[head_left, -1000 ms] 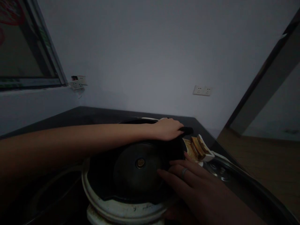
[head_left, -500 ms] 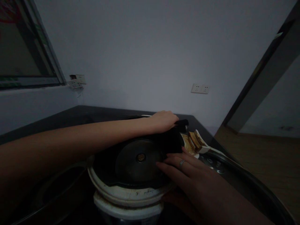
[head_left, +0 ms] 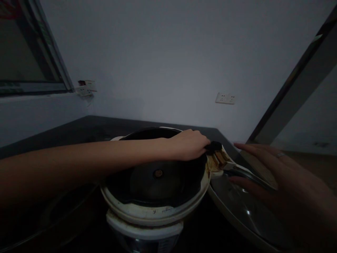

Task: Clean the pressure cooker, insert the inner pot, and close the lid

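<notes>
Gripping pot handle [head_left: 214, 146], left hand [head_left: 188, 144]; lid [head_left: 244, 207] beside.

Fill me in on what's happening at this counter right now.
A person is working at a white electric cooker on a dark counter. The left hand reaches across the dark inner pot and grips a black handle at its far right edge. The right hand is spread open over the cooker's hinged lid, which lies swung open to the right. The light is dim, so whether anything is in the pot is unclear.
</notes>
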Demonstrator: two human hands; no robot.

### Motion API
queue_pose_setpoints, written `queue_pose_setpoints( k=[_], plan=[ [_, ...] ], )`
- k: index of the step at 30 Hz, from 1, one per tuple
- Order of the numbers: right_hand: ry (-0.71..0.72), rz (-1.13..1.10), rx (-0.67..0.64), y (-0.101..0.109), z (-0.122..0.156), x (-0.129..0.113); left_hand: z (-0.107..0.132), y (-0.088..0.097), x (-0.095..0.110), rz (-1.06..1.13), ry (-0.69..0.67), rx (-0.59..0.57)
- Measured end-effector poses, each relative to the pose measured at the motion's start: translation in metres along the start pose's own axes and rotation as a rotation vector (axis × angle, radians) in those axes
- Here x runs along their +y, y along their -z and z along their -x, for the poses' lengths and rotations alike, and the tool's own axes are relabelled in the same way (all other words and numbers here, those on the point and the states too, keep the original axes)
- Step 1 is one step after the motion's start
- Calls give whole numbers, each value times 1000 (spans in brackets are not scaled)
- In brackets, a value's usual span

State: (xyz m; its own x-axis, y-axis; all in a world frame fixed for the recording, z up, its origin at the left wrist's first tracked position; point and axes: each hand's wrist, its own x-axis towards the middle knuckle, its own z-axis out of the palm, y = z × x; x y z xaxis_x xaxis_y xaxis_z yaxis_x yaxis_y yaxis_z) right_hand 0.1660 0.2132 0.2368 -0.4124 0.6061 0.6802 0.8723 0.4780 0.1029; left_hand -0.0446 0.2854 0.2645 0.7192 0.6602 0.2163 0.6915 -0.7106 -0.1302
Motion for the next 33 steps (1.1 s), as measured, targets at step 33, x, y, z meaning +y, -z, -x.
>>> queue_pose_setpoints(
  k=[33],
  plan=[
    [-160,109,-396,-17,-8,-2,33,14,63,4,-173,-56]
  ],
)
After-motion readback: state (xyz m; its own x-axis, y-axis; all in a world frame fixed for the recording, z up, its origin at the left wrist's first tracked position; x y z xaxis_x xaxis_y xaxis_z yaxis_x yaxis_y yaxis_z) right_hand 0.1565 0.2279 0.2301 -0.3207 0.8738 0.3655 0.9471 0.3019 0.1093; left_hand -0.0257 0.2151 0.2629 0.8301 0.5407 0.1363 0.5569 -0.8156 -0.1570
